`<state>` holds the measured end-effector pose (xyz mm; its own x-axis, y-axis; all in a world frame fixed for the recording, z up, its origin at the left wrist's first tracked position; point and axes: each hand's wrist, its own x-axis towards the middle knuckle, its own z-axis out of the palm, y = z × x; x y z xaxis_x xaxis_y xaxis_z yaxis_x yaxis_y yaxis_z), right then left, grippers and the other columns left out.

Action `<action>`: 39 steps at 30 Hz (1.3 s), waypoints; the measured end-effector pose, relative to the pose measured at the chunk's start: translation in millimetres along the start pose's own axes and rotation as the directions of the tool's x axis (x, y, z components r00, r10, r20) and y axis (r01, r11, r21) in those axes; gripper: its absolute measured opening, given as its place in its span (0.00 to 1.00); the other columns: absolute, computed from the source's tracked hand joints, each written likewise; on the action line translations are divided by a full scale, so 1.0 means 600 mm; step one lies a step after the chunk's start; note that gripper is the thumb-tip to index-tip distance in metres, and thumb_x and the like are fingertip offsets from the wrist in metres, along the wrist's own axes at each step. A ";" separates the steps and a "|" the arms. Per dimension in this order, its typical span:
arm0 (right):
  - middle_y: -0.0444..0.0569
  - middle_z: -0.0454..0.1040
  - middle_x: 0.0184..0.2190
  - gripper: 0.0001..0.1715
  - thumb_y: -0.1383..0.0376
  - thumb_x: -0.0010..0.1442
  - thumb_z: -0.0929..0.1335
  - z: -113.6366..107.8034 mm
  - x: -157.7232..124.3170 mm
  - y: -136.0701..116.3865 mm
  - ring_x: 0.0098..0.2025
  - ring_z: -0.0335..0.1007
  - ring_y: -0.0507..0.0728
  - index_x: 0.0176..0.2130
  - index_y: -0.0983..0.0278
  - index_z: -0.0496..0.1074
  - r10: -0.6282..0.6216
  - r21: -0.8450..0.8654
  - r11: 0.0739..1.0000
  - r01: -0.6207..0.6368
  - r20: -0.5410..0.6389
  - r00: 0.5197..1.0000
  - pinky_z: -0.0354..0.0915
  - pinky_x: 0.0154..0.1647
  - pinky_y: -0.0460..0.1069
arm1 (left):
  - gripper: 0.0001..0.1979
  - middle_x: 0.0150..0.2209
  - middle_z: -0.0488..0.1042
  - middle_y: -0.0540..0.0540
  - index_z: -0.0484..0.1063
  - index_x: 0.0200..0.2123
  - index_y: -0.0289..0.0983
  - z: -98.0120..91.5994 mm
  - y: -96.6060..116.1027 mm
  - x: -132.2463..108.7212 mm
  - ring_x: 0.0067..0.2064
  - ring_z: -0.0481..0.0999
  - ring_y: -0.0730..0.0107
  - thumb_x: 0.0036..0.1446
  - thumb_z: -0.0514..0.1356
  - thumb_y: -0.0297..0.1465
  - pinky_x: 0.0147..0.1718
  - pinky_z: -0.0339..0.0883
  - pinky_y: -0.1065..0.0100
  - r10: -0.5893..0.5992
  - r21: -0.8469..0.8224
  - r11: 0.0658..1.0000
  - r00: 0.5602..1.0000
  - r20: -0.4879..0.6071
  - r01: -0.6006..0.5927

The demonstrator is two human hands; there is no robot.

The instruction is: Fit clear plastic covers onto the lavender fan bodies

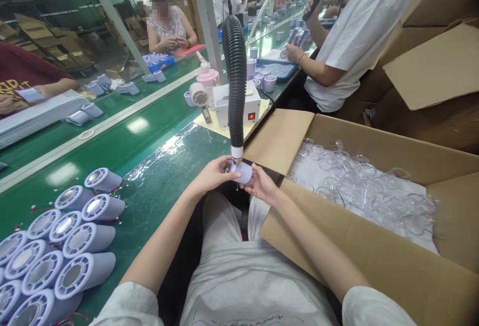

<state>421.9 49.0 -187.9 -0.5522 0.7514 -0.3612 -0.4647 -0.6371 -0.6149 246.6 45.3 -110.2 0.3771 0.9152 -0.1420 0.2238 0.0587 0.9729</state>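
Observation:
A lavender cylindrical plastic housing [245, 171] lies on its side between my hands, just under the metal tip [237, 158] of a black corrugated hose [236, 81]. My left hand [215, 173] grips its left end, with the thumb along the near side. On its right end the fingers of my right hand [265, 184] are closed, and something clear shows there between fingers and housing. A thin wire end hangs below the housing. Whether the tip touches the housing I cannot tell.
Several lavender housings [90, 236] with wires stand on the green bench at left. An open carton [322, 226] of clear plastic parts is at right. A white box [236, 105] with a red switch stands ahead. Co-workers sit along the line; one [355, 41] is close at right.

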 end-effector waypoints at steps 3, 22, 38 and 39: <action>0.49 0.74 0.23 0.28 0.56 0.72 0.49 0.004 0.008 0.002 0.19 0.69 0.51 0.42 0.67 0.69 0.002 0.042 0.999 -0.001 -0.019 1.000 0.61 0.13 0.40 | 0.27 0.47 0.75 0.38 0.69 0.51 0.31 -0.005 0.006 0.003 0.46 0.75 0.61 0.48 0.67 0.34 0.48 0.68 0.60 -0.008 0.073 0.997 1.000 -0.023 0.010; 0.44 0.73 0.26 0.14 0.57 0.69 0.58 0.040 -0.023 0.023 0.21 0.69 0.50 0.43 0.63 0.64 -0.144 -0.061 0.988 0.143 -0.019 0.989 0.66 0.22 0.43 | 0.31 0.47 0.75 0.41 0.68 0.53 0.36 0.007 -0.012 -0.030 0.41 0.77 0.64 0.45 0.69 0.36 0.43 0.71 0.63 0.045 0.240 0.971 0.989 -0.138 -0.011; 0.50 0.64 0.56 0.26 0.71 0.54 0.74 0.073 -0.189 -0.002 0.61 0.60 0.61 0.50 0.56 0.68 -0.386 -0.686 0.449 0.573 0.429 0.816 0.64 0.60 0.58 | 0.35 0.61 0.66 0.41 0.65 0.58 0.45 0.041 -0.015 -0.183 0.56 0.72 0.57 0.47 0.70 0.26 0.52 0.71 0.62 0.146 -0.244 0.961 0.989 0.035 -0.133; 0.51 0.65 0.57 0.27 0.70 0.55 0.74 0.074 -0.196 -0.003 0.61 0.60 0.62 0.52 0.56 0.67 -0.383 -0.712 0.383 0.589 0.458 0.802 0.65 0.60 0.59 | 0.35 0.61 0.66 0.42 0.66 0.58 0.46 0.044 -0.014 -0.189 0.57 0.72 0.57 0.47 0.70 0.25 0.52 0.71 0.63 0.160 -0.249 0.957 0.987 0.028 -0.148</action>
<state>456.6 -45.9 -113.3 -0.5819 0.7683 0.2664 -0.0101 0.3207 -0.9471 225.7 -69.5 -107.2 0.4329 0.9014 0.0102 -0.0655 0.0201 0.9976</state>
